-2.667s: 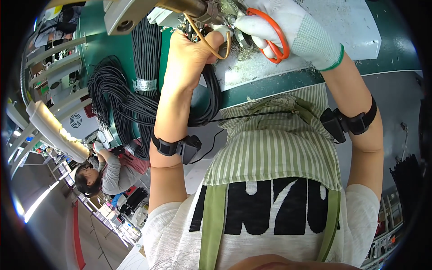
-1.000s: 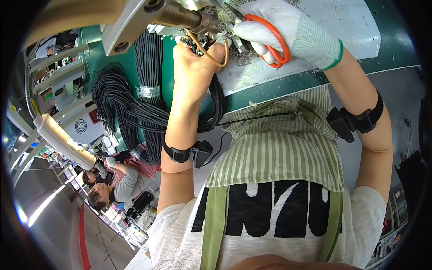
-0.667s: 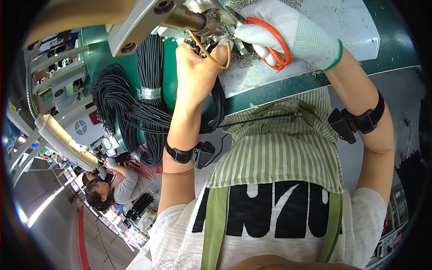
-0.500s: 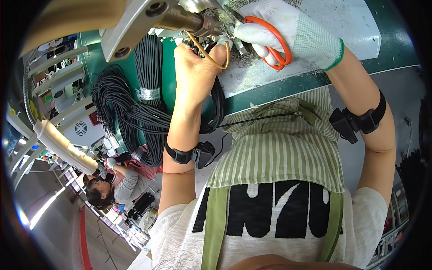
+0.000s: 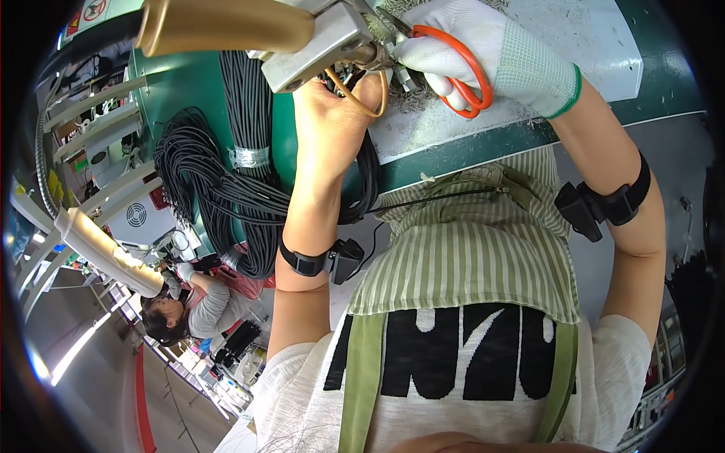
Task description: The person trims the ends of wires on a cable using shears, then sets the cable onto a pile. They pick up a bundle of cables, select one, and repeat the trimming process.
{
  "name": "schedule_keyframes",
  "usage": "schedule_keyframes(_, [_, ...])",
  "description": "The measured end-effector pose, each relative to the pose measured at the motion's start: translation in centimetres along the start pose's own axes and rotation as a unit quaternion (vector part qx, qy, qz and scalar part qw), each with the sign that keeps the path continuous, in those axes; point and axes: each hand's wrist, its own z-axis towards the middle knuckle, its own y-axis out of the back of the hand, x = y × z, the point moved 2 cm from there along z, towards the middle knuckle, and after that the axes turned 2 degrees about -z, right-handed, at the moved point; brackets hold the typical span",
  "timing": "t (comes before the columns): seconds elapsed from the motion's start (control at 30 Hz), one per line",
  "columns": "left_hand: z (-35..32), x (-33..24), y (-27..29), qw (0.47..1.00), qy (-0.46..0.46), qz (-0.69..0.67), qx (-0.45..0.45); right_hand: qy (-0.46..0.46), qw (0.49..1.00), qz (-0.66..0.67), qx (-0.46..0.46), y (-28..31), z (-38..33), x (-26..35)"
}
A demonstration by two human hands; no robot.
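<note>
My right hand (image 5: 461, 53), in a white knit glove with a green cuff, holds scissors (image 5: 483, 84) by their orange-red handles. Its fingertips reach to small metal parts of a bench press (image 5: 321, 47). Bare and curled, my left hand (image 5: 330, 117) is closed just under the press, thumb bent inward. What it grips is mostly hidden by the metal block and a curved brass-coloured rod (image 5: 353, 98). A thick gold-coloured lever handle (image 5: 226, 29) extends left from the block. Black cables (image 5: 368, 177) run up behind my left wrist.
Tied bundles of black cable (image 5: 249, 113) lie on the green bench (image 5: 177, 79), hanging over its edge. Small grey clippings (image 5: 483, 124) litter a white sheet (image 5: 596, 57). A tube lamp (image 5: 109, 253) and a co-worker (image 5: 204, 306) are at the left.
The gold-coloured lever handle and its metal block have swung rightward, now covering more of the space above my left hand. Both hands stay nearly in place; the scissors remain in the right.
</note>
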Motion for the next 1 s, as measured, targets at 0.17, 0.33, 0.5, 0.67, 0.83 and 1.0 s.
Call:
schedule_keyframes(0.17, [0.0,-0.6,-0.2,1.0,0.017,0.015,0.004,-0.013,1.0,-0.01,-0.006,0.0,0.2,0.1])
schedule_keyframes(0.33, [0.6,0.2,0.5,0.993,0.063,-0.082,0.051,0.041,0.998,-0.047,-0.014,0.1,0.4,-0.1])
schedule_keyframes(0.5, [-0.3,0.1,0.8,0.992,0.067,-0.107,-0.005,0.175,0.961,-0.179,-0.116,-1.3,-2.1,-0.4])
schedule_keyframes(0.67, [-2.8,3.1,4.1,0.95,0.091,-0.295,-0.046,-0.012,0.976,-0.154,-0.155,-2.0,-8.2,-1.4])
schedule_keyframes(0.83, [-4.7,1.4,0.7,0.914,0.175,-0.364,-0.039,0.178,0.812,-0.529,-0.172,-7.9,-7.6,-0.7])
schedule_keyframes(1.0, [-6.2,-0.9,-1.4,0.871,0.268,-0.374,-0.17,0.259,0.862,-0.401,-0.17,-9.1,-5.9,-1.1])
